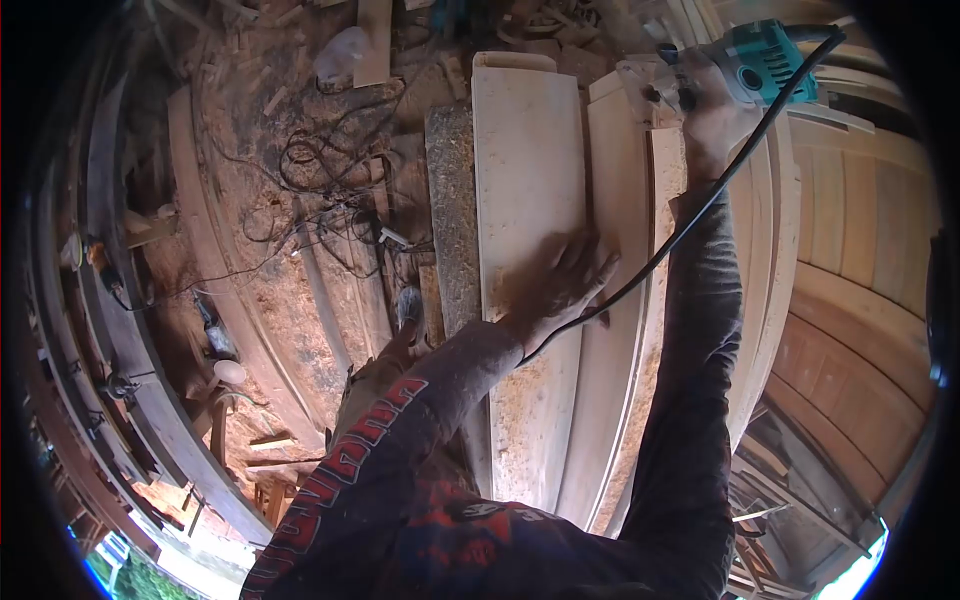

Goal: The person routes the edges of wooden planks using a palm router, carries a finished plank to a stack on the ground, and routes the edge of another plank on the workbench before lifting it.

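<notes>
A long pale board (530,140) lies lengthwise in front of me, beside another pale plank (612,140). My left hand (562,285) rests over these boards with its fingers apart and holds nothing I can make out. Stretched far forward on the right, my right hand (712,115) is closed on a teal corded power tool (770,65) at the far end of the boards. The tool's exact kind is unclear and its working end is partly hidden by the hand. Its black cord (690,228) runs back past my left fingers toward my left forearm.
Tangled wires (330,185) lie on the sawdust-covered floor to the left, with wood scraps around. A long timber beam (130,330) stands at far left, near an orange-and-black tool (100,262). Panelled wood (850,300) stands on the right.
</notes>
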Demonstrator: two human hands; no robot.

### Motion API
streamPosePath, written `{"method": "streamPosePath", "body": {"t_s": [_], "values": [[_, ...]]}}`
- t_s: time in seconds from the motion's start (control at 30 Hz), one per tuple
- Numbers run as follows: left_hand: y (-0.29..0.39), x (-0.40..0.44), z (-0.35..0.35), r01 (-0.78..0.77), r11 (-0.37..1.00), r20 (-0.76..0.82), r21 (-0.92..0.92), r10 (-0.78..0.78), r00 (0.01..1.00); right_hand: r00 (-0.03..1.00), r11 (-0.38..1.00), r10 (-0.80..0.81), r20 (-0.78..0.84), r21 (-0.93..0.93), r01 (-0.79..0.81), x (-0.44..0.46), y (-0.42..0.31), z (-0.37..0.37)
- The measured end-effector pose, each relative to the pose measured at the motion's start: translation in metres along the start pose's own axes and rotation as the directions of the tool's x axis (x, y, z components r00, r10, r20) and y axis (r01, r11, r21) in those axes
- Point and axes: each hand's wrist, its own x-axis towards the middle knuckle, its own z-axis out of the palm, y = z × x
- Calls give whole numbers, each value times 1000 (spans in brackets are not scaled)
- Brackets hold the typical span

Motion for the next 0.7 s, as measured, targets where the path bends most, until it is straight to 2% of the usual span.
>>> {"method": "streamPosePath", "body": {"t_s": [0.07,0.13,0.37,0.47,0.53,0.67,0.7], "values": [[2,-1,-1,11,1000,18,17,-11,1000,966,928,256,-38,290,-235,7,-10,8],[4,-2,-4,57,991,46,-119,-51,998,870,720,494,4,559,-412,12,-14,12],[2,-3,2,27,996,71,-83,-21,997,856,683,516,-35,620,-387,15,3,30],[5,2,-9,48,992,111,-117,-35,993,860,711,509,10,558,-428,21,6,30],[9,6,-23,79,996,209,-34,-70,975,860,726,508,40,518,-453,24,7,32],[3,-5,0,63,991,123,-119,-48,991,863,769,503,41,434,-469,35,-3,31],[1,-7,5,35,985,91,-169,-20,996,935,872,355,6,357,-333,31,10,34]]}}
